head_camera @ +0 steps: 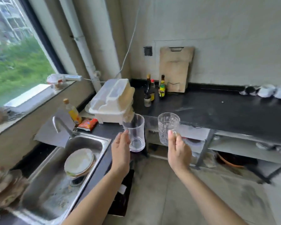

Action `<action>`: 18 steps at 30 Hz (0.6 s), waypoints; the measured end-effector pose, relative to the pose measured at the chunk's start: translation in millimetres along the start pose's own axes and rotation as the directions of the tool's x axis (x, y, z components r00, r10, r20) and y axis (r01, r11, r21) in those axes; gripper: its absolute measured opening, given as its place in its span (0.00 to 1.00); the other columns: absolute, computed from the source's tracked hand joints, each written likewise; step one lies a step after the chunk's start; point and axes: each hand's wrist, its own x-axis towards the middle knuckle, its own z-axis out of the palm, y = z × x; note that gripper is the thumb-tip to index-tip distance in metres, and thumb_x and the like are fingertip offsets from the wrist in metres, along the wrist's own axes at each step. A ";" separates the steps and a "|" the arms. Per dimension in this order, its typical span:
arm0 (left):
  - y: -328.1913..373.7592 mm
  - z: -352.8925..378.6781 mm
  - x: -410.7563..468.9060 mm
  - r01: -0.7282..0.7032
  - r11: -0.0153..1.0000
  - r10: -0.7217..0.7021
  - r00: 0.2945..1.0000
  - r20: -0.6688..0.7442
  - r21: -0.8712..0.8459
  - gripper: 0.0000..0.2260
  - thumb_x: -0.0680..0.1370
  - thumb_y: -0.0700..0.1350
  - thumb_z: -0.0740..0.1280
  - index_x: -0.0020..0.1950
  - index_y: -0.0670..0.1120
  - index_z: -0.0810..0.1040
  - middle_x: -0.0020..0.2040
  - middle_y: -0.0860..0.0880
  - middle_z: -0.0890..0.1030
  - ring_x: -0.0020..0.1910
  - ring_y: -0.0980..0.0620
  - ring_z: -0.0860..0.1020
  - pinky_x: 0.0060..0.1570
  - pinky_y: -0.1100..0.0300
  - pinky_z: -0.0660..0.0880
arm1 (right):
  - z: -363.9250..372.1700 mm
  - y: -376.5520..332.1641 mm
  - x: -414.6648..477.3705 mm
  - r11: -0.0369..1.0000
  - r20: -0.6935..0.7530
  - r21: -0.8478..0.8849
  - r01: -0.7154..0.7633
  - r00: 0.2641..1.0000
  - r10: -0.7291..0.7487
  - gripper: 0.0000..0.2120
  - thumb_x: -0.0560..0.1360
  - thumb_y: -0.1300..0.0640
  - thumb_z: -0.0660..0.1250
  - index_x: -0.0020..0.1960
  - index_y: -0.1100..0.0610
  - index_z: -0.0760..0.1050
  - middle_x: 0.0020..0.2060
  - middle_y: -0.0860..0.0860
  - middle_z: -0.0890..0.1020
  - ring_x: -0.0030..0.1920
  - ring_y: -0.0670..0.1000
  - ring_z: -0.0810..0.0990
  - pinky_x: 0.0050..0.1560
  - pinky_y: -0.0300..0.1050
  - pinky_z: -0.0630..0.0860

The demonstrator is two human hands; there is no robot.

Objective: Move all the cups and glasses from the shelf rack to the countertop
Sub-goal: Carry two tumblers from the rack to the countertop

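Hands carry one glass each, both held upright in the air before the black bench (217, 109). The left hand (120, 151) grips a smooth glass (135, 133) by its side; the right hand (178, 153) pinches a patterned glass (168, 127) low on its wall. The step in hand looks like setting them down. To do it well, each should be kept level, lowered onto bare bench clear of the bottles (154, 90), and let go only once the base sits flat. The left hand's fingers are hidden behind its glass. The rack (206, 143) under the bench is blurred, so any glasses left there cannot be made out.
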 end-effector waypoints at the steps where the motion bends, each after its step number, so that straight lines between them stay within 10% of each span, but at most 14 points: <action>1: -2.4 24.5 4.8 -0.005 1.000 0.004 0.999 0.048 0.007 0.11 0.79 0.50 0.64 0.45 0.43 0.74 0.41 0.45 0.72 0.41 0.50 0.70 0.45 0.54 0.66 | -12.6 13.4 11.7 1.000 -0.027 0.002 -0.023 0.999 0.023 0.26 0.81 0.37 0.50 0.44 0.55 0.76 0.32 0.55 0.83 0.38 0.62 0.82 0.36 0.47 0.66; 7: -31.0 174.4 34.7 0.014 1.000 -0.017 0.958 0.285 0.014 0.17 0.79 0.52 0.64 0.32 0.50 0.66 0.31 0.54 0.66 0.32 0.59 0.66 0.35 0.67 0.68 | -80.6 89.2 80.6 0.979 -0.223 -0.074 -0.188 0.960 0.168 0.21 0.80 0.36 0.49 0.34 0.47 0.60 0.23 0.45 0.69 0.28 0.53 0.72 0.34 0.48 0.60; 18: -67.3 443.5 105.3 0.166 0.985 -0.161 0.761 0.629 0.051 0.21 0.77 0.63 0.64 0.35 0.47 0.75 0.34 0.53 0.73 0.36 0.55 0.69 0.42 0.57 0.66 | -176.5 216.9 249.2 0.911 -0.475 -0.223 -0.347 0.855 0.209 0.21 0.82 0.37 0.51 0.34 0.45 0.60 0.24 0.45 0.71 0.28 0.45 0.73 0.30 0.42 0.64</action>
